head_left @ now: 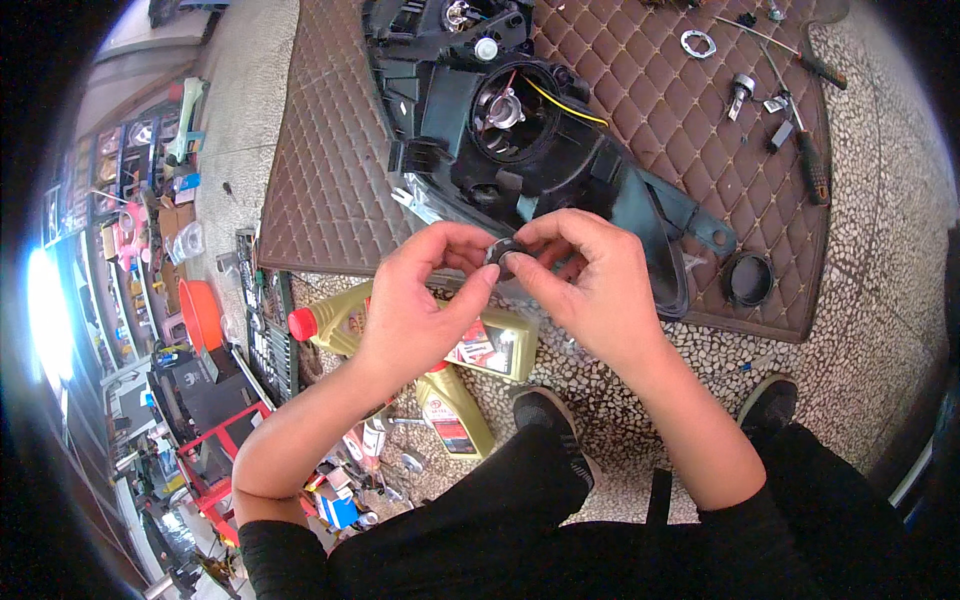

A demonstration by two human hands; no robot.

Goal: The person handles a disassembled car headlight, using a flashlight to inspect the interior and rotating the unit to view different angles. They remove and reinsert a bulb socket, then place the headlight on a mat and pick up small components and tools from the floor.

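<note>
Between the fingertips of my left hand point(430, 295) and my right hand point(585, 275) is a small dark ring-shaped part point(503, 250), pinched from both sides. The fingers cover much of it, so its exact kind does not show. Just beyond my hands lies a black car headlight housing point(600, 165), its back facing up. A round opening in it shows a metal bulb seat point(503, 108), and a yellow wire point(565, 104) runs out over the rim. Right of the housing, a round black cap point(748, 278) rests on the mat.
The housing lies on a brown quilted mat point(330, 190). Two screwdrivers point(812, 170), a bulb point(740, 95) and a metal ring point(698, 43) lie at the far right. Yellow-green oil bottles point(455, 410) are near my feet. Shelves, an orange bucket point(200, 314) and clutter fill the left.
</note>
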